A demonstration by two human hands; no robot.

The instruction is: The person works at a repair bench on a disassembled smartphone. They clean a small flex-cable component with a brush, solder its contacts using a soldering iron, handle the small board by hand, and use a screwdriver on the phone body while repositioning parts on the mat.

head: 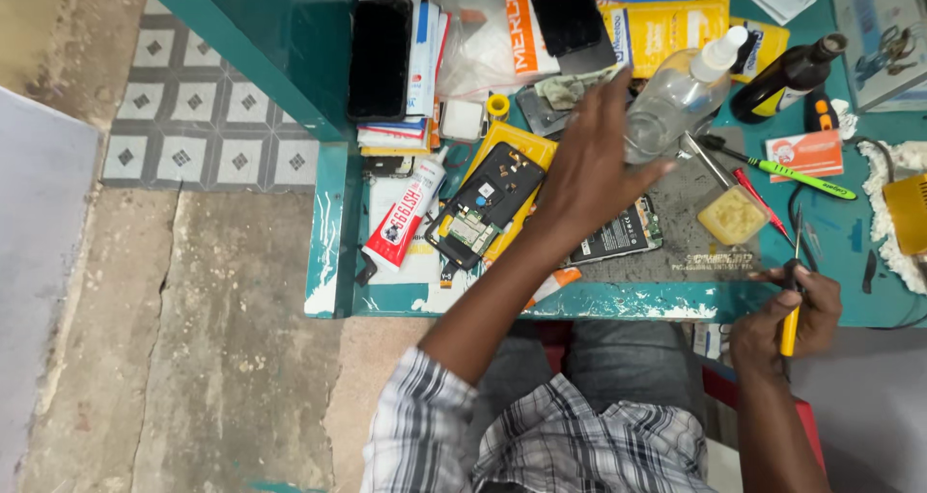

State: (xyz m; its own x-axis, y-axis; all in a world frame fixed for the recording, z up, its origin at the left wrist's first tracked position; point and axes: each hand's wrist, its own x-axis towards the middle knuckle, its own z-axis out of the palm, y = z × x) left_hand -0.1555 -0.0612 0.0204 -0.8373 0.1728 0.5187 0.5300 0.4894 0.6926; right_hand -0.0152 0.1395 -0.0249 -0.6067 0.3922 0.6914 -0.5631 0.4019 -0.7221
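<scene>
While we look down over our checked shirt, our right hand (787, 319) sits nearest, at the near right edge of the teal workbench (333, 232), fingers pinched closed around a yellow-handled screwdriver (792, 305) held upright. Farther in, our left hand (589, 169) hovers with fingers spread wide, holding nothing, over the grey work mat (690, 237). Just left of it lies an opened phone (483, 203), its circuit board showing, with a battery (618, 237) partly under the hand. A clear spray bottle (681, 92) lies just beyond the fingertips, a dark bottle (787, 78) farther right.
</scene>
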